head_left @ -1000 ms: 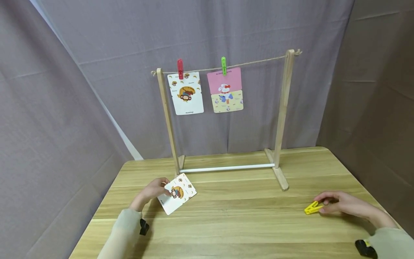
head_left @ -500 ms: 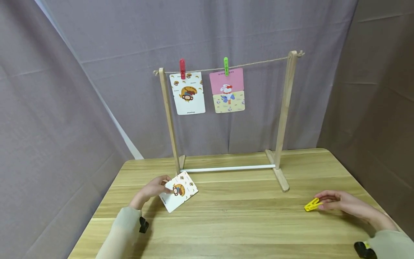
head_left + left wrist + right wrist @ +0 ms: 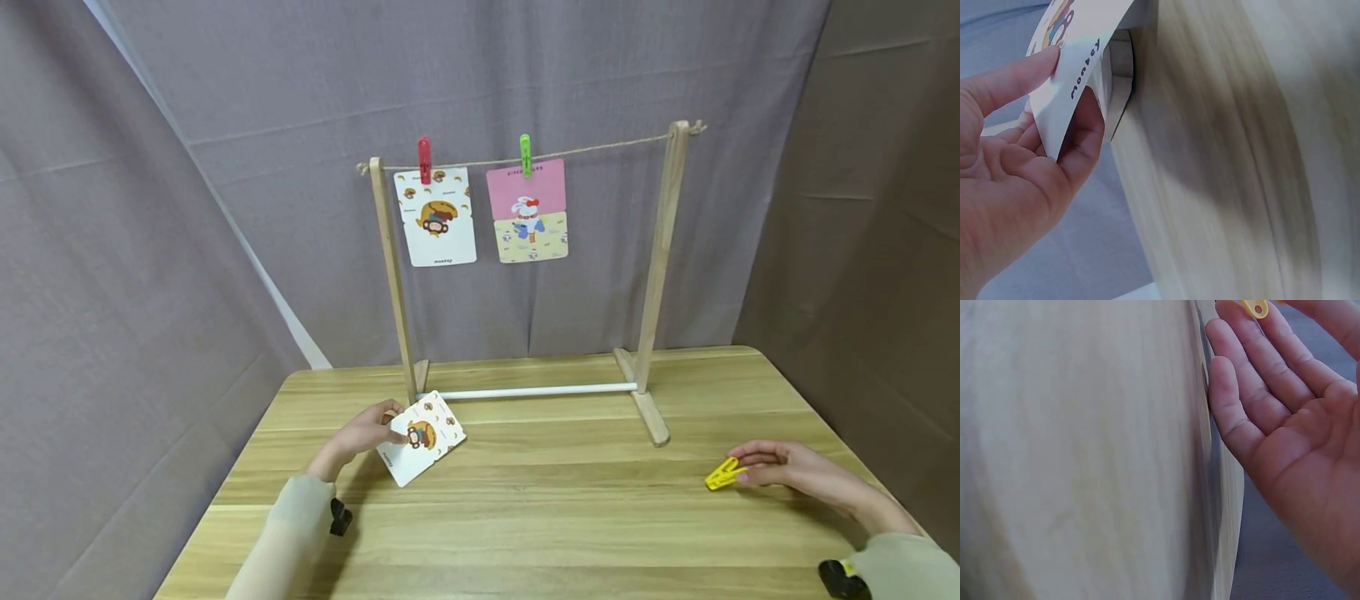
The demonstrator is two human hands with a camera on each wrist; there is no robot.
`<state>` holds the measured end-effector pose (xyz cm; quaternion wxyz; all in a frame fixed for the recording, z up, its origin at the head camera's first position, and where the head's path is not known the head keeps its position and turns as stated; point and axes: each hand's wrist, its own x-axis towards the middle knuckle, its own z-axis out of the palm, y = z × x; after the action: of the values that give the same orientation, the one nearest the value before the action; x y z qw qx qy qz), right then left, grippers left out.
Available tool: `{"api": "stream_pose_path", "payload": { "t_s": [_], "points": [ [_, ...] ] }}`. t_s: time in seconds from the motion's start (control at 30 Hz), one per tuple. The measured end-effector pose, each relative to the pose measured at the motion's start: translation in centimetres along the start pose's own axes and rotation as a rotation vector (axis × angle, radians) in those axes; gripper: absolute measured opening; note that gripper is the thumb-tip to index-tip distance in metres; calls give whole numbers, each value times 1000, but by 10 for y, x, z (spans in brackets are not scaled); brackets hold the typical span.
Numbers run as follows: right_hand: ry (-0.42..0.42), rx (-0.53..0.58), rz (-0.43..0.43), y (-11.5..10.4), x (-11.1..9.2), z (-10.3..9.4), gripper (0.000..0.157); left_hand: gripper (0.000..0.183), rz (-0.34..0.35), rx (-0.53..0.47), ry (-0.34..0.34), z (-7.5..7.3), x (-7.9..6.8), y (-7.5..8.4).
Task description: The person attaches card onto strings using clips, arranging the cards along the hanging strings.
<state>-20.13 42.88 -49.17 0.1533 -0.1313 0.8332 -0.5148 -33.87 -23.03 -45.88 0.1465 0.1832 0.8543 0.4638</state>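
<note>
My left hand (image 3: pixel 358 437) pinches a white monkey card (image 3: pixel 429 452) by its left side, tilted in front of the rack's left post. In the left wrist view the thumb lies on the card's printed face (image 3: pixel 1082 47), and the other fingers are behind it. At the right of the table my right hand (image 3: pixel 806 479) holds a yellow clothespin (image 3: pixel 722 475) between thumb and fingertips. Only one end of that clothespin (image 3: pixel 1258 309) shows at the top of the right wrist view. The other fingers there are extended.
A wooden rack (image 3: pixel 657 258) with a string (image 3: pixel 600 148) stands at the back. From the string hang a monkey card (image 3: pixel 450 246) under a red clothespin (image 3: pixel 425 160) and a pink-and-yellow card (image 3: pixel 551 187) under a green clothespin (image 3: pixel 526 156). A white rod (image 3: pixel 532 390) joins the rack's feet.
My left hand has moved a little right and away from me with the monkey card. The right hand stays nearly in place, with the yellow clothespin slightly turned.
</note>
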Motion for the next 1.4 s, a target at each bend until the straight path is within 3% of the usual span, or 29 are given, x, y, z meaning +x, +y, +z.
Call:
{"api": "stream_pose_path", "payload": {
  "t_s": [0.13, 0.4, 0.7, 0.97, 1.4],
  "points": [
    [7, -7, 11, 0, -1, 1, 46, 39, -25, 0, 16, 4, 7, 2],
    [23, 7, 14, -1, -2, 1, 48, 42, 16, -56, -4, 14, 21, 6],
    [54, 3, -13, 1, 1, 1, 46, 36, 52, -53, -4, 28, 34, 12],
    [76, -5, -9, 1, 0, 1, 47, 42, 55, -48, 7, 39, 44, 25],
    [84, -9, -5, 0, -1, 4, 47, 27, 63, -81, -11, 63, 62, 41]
  ]
}}
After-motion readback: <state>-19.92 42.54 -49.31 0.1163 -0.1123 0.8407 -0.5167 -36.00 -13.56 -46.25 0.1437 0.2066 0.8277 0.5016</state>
